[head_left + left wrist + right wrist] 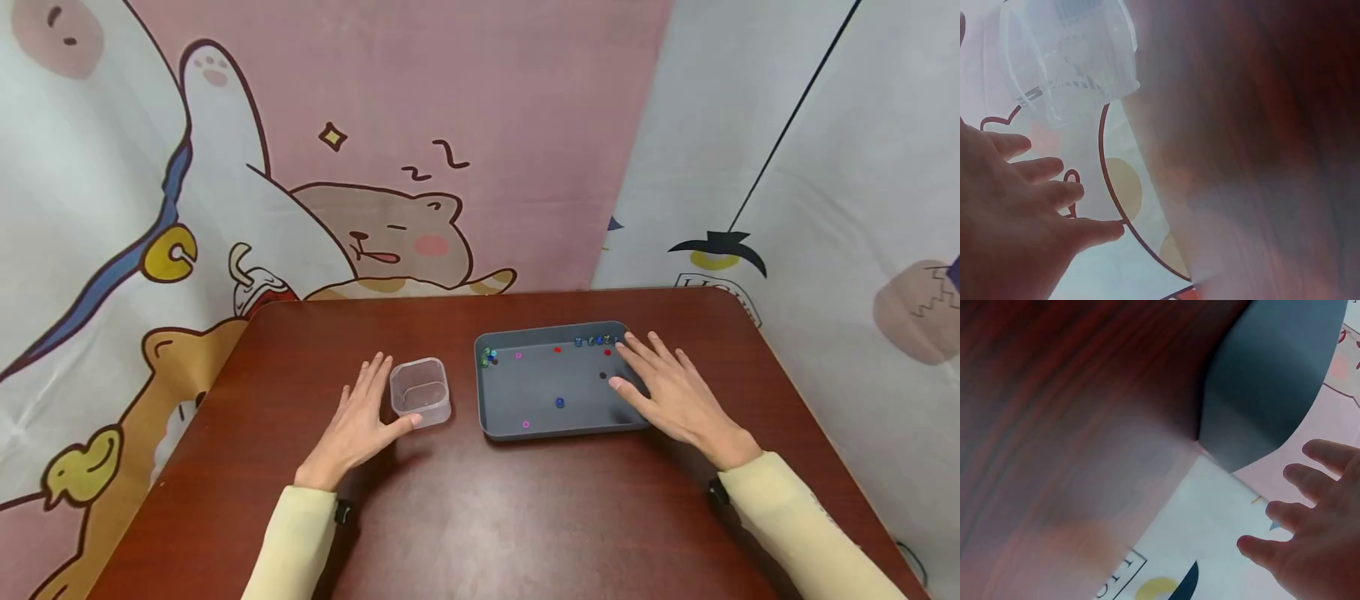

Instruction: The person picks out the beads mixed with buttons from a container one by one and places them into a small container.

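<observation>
My left hand (356, 425) is beside a clear plastic container (431, 414), its fingers extended along the left side and the thumb by the front. A gap shows between fingers and container (1079, 56) in the left wrist view. Over the right end of a shallow grey tray (525, 383) is my right hand (678, 400), fingers spread and holding nothing. The tray holds a blue bead (560, 402), a row of beads (598, 340) at the back right, a small cluster (487, 358) at the left, pink rings (526, 424) and small red pieces (557, 350).
Container and tray stand side by side on a dark reddish-brown table (480, 517). A cloth with cartoon animals (405, 233) hangs behind the table and along its sides. Inside the tray also lies a small dark piece (603, 375).
</observation>
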A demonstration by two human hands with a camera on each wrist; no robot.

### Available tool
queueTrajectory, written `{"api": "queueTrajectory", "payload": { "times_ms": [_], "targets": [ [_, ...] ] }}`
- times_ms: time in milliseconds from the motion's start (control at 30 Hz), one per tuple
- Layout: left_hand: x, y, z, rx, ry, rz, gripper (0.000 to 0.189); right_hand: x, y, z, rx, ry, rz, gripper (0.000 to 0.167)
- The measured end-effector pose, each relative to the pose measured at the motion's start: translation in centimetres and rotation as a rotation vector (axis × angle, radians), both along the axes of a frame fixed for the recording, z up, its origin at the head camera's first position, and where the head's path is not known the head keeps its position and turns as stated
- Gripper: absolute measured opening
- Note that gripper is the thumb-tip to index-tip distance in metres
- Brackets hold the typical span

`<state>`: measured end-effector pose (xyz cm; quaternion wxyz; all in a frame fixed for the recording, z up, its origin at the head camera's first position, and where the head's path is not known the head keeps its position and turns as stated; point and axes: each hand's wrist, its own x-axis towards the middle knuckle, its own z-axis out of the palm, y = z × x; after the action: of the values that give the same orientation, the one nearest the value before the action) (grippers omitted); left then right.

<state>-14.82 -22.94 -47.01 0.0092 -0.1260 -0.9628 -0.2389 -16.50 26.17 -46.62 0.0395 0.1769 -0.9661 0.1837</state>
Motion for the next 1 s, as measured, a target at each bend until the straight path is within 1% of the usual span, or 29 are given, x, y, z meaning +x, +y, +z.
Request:
{"api": "queueTrajectory", "payload": {
  "times_ms": [200,400,533,733,1000],
  "targets": [
    [-0.7,0.3,0.2,0.065,-0.039,-0.011,0.112,-0.4,-1.2,0.1,-0.013,0.013,0.04,0.073],
    [-1.0,0.5,-0.1,0.113,-0.065,-0.018,0.111,-0.8,-2.5,-0.2,0.008,0.035,0.085,0.074],
    [-1.0,0.5,-0.2,0.142,-0.091,-0.019,0.112,-1.0,-3.1,-0.4,0.01,0.025,0.116,0.072],
    [-1.4,0.6,-0.4,0.177,-0.106,-0.035,0.111,-1.5,-4.1,-0.9,0.023,-0.002,0.195,0.069],
    [-1.8,0.6,-0.7,0.183,-0.113,-0.032,0.11,-1.9,-5.6,-1.2,0.021,-0.028,0.276,0.056]
  ]
}}
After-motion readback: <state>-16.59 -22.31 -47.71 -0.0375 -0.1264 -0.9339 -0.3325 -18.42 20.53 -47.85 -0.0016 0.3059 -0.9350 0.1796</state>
